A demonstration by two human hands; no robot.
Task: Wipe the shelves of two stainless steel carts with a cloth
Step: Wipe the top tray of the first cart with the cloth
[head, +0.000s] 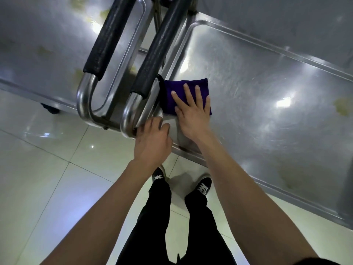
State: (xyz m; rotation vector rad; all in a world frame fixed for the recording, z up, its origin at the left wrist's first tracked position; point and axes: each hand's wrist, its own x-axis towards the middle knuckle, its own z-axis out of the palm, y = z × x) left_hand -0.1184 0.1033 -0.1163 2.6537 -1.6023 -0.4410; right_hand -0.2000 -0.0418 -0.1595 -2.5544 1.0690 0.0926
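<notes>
- Head view: two stainless steel carts are standing side by side on a pale tiled floor [47, 178], their push handles meeting near the centre of the frame.
- The right cart's top shelf [267, 83] is showing bright light reflections and a yellowish stain near its right side.
- The purple cloth [172, 90] is lying flat on that shelf, in the corner nearest the right cart handle [152, 54], which is wearing a black foam sleeve.
- The right hand [193, 113] is pressing down on the cloth with fingers straight and spread wide; nothing is being pinched.
- The left hand [152, 142] is resting at the near corner of the same shelf, beside the bare steel bend of the handle; its fingers are curling loosely at the rim, and whether they are gripping the metal cannot be determined.
- The left cart's top shelf [38, 44] is carrying several yellowish stains, and the left cart handle [108, 35] is rising over it.
- Below, the person's black trousers [158, 217] and black shoes with white laces are showing.
</notes>
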